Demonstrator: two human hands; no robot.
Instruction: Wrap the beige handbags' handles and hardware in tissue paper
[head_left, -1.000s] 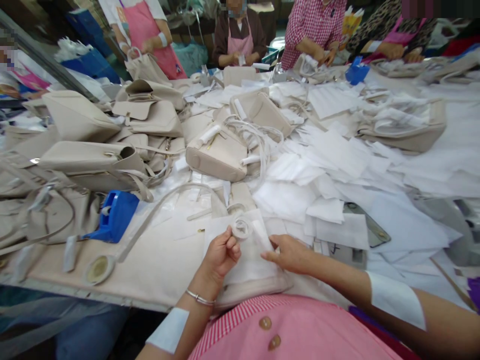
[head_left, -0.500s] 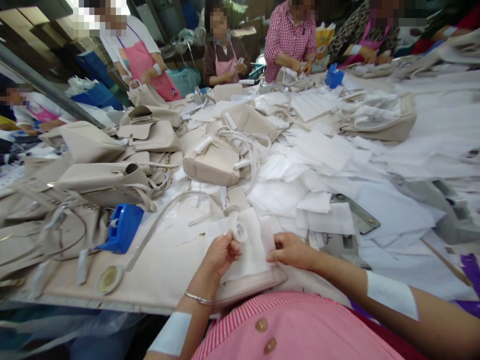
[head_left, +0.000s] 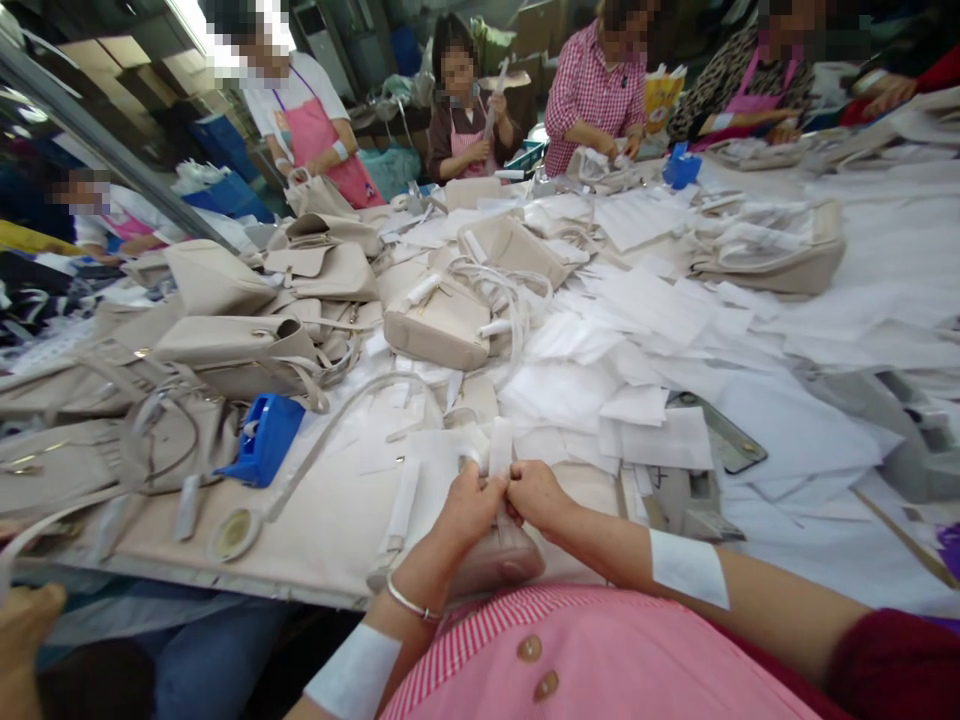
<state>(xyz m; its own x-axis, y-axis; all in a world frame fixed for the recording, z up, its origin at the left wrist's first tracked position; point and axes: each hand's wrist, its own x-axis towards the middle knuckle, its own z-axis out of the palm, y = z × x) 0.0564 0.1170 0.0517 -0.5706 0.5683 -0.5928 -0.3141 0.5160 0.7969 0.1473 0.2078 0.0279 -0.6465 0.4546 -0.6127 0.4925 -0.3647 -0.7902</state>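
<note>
My left hand (head_left: 472, 505) and my right hand (head_left: 534, 492) meet just in front of my pink apron, both closed on a strip of white sheet (head_left: 500, 447) that stands up between them. A white roll of tape (head_left: 470, 450) shows right behind my left fingertips, partly hidden. Beneath my hands lies a beige bag (head_left: 510, 560) at the table's near edge. A wrapped white handle piece (head_left: 403, 503) rests to the left of my left wrist.
Beige bags (head_left: 225, 350) are piled at the left, near a blue tape dispenser (head_left: 264, 440). White sheets (head_left: 570, 360) cover the middle and right, with a phone (head_left: 724, 435) among them. Several people work across the table; another person's hand (head_left: 26, 625) shows at lower left.
My hands have come together, the right moving left, and the white sheet between them is now a narrow strip. A person's hand has appeared at lower left.
</note>
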